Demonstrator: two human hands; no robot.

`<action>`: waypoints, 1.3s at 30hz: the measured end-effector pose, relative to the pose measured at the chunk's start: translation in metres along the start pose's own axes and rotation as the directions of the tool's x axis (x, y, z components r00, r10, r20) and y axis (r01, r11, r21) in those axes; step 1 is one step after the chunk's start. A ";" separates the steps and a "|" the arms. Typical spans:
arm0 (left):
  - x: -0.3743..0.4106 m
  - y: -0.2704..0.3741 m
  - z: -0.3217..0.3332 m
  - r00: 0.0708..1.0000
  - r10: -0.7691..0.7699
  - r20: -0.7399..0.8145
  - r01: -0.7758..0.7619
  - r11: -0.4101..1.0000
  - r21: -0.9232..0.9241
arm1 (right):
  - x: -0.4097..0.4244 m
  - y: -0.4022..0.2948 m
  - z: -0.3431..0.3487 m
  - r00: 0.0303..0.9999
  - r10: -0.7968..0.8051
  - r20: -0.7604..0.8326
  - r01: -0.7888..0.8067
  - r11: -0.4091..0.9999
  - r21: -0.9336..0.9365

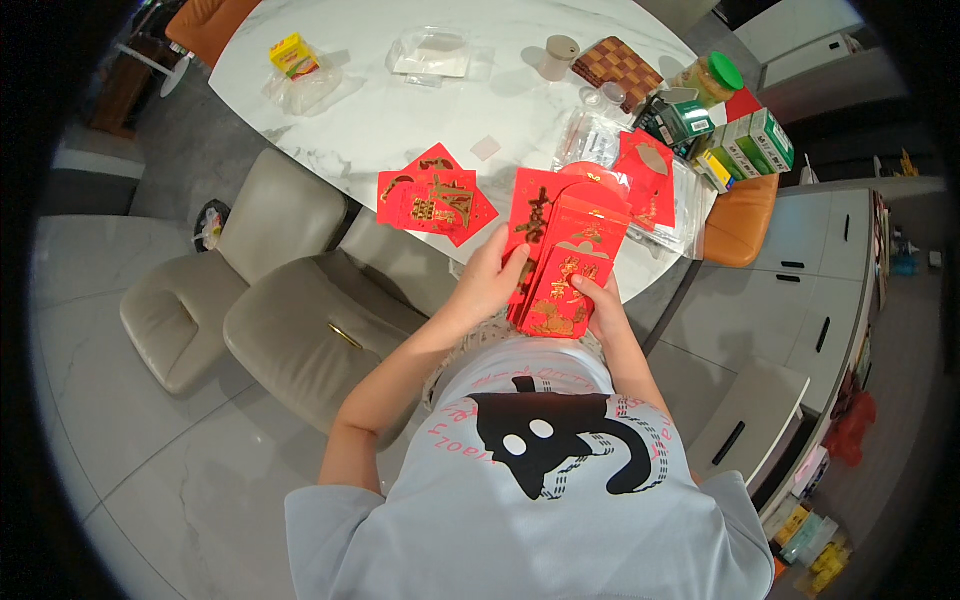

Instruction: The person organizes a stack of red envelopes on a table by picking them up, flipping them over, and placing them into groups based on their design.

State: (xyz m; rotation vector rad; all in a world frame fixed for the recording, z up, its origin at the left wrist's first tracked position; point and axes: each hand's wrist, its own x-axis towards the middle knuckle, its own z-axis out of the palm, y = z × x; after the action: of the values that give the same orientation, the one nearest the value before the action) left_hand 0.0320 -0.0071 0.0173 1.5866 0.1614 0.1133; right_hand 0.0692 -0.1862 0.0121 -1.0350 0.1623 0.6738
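Observation:
Between my two hands is a fanned stack of red paper envelopes (574, 217) with gold print, held over the table's near edge. My left hand (491, 274) grips the left side of the stack, thumb on top of a tall envelope. On the right, my right hand (600, 300) pinches the lower edge, its thumb on a smaller red envelope (559, 307) at the front. A loose pile of red envelopes (435, 199) lies on the table to the left. More red envelopes (649, 176) rest on clear plastic bags to the right.
The white marble table (352, 112) carries a yellow box (294, 56), a clear plastic package (431, 54), a beige cup (559, 58), a checkered wooden board (619, 67), a green-lidded jar (712, 77) and green boxes (757, 142). Beige chairs (300, 322) stand left; a cabinet drawer (750, 420) juts out right.

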 end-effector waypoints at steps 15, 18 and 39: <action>-0.024 -0.002 0.021 0.983 0.133 0.130 -0.186 0.707 0.683 | 0.006 0.005 -0.001 1.000 -0.023 0.017 0.023 0.999 -0.037; -0.013 -0.006 0.016 0.972 0.174 0.155 -0.233 0.741 0.629 | 0.006 0.005 -0.001 0.999 -0.025 -0.027 0.025 1.000 0.008; 0.079 -0.056 -0.137 0.942 -0.194 0.274 -0.150 0.487 0.860 | 0.007 0.002 -0.016 0.990 -0.014 -0.143 0.026 0.997 0.078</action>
State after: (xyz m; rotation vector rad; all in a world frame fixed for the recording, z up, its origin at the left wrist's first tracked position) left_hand 0.0848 0.1421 -0.0376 2.6303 -0.0612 -0.3375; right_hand 0.0769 -0.1963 -0.0005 -1.0066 0.3008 0.5705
